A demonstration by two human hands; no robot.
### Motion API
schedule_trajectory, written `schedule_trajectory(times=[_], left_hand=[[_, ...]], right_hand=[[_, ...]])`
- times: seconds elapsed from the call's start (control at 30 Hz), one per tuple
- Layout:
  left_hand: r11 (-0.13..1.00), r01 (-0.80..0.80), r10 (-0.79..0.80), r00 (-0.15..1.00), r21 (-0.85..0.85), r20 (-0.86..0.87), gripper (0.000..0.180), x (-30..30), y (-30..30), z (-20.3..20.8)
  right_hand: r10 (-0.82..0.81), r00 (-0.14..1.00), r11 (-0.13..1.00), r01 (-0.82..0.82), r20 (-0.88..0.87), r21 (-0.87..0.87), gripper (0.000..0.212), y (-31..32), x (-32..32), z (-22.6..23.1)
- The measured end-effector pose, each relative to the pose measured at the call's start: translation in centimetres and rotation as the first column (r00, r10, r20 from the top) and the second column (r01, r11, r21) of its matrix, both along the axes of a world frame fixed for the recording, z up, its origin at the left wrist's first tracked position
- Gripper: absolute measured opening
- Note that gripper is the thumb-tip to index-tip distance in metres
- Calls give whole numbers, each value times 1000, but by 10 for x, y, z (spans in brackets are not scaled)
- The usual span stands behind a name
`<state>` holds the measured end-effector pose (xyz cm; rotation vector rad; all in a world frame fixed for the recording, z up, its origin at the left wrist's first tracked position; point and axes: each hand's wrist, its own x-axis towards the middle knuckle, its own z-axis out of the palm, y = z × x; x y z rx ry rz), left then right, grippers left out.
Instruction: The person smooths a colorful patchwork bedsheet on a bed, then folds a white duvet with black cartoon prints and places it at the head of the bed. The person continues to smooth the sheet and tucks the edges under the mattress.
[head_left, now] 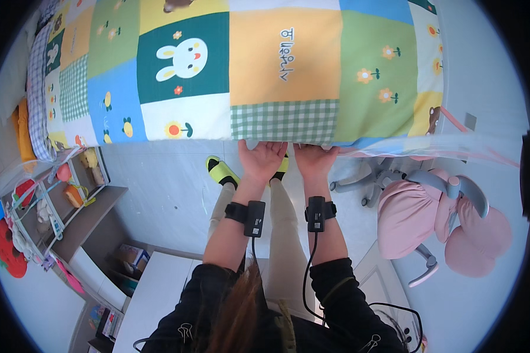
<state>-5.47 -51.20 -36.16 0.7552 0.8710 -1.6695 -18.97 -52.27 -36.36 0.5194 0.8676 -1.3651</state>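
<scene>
A patchwork quilt (282,53) with cartoon animals, flowers and checks covers the bed in front of me. At its near edge my left hand (261,160) is turned palm up, with its fingers running under the green checked hem. Close beside it, my right hand (315,160) lies palm up in the same way, touching the same edge. The quilt hides most of the fingers of both hands, so their grip does not show. Each wrist wears a strapped black device, the left one (254,219) and the right one (316,214), with cables running back.
A pink-cushioned swivel chair (397,217) stands at the right on a grey base. To the left is a shelf rack (65,203) with toys. Sheer netting (477,148) hangs past the bed's right end. Below are my feet in lime slippers (222,170) and a white cabinet (153,294).
</scene>
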Motion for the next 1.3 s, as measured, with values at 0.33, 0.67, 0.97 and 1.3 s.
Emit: schedule_trajectory(times=[0.33,0.67,0.97,1.3], left_hand=[[666,743,-541,413,73,732,37,82,5,86],[639,577,89,-712,508,696,48,116,-66,98],[437,319,16,-938,841,347,110,79,-68,53],[29,280,-12,-960,960,281,127,76,-78,76]], right_hand=[[481,-225,356,-833,-847,423,34,-22,10,123],[-605,-765,-170,-148,-222,974,10,-74,-35,70],[-381,-680,22,-684,-626,730,15,-44,-12,115],[-60,-930,398,-354,-361,846,81,-117,6,74]])
